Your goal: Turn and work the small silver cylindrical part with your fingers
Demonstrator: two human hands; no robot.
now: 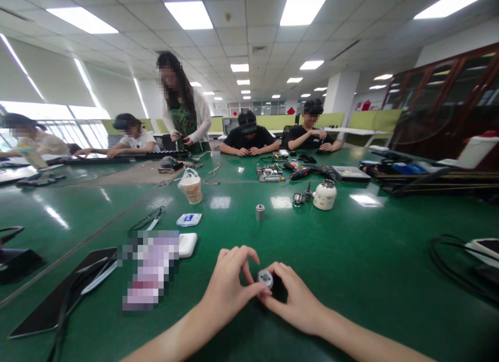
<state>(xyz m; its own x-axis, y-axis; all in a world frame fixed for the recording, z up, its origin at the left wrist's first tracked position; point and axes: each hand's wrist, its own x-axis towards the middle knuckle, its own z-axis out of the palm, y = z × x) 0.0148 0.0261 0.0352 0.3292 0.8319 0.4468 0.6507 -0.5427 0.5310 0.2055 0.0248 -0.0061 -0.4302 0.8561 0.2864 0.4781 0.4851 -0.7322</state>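
Low in the middle of the head view, a small round metal motor is held with its grey end face turned up. My right hand grips it from the right between thumb and bent fingers. From the left, my left hand is closed about it, thumb pressed to its near side; the index finger arches above, apart from it. The motor's underside is hidden by the fingers. Beyond both hands, a similar silver cylinder stands upright on the green table.
Left of my hands lie a white case, a small packet and a black panel with cables. Farther off stand a bagged cup, a white jar, a circuit board and a power drill. Several people work around the table.
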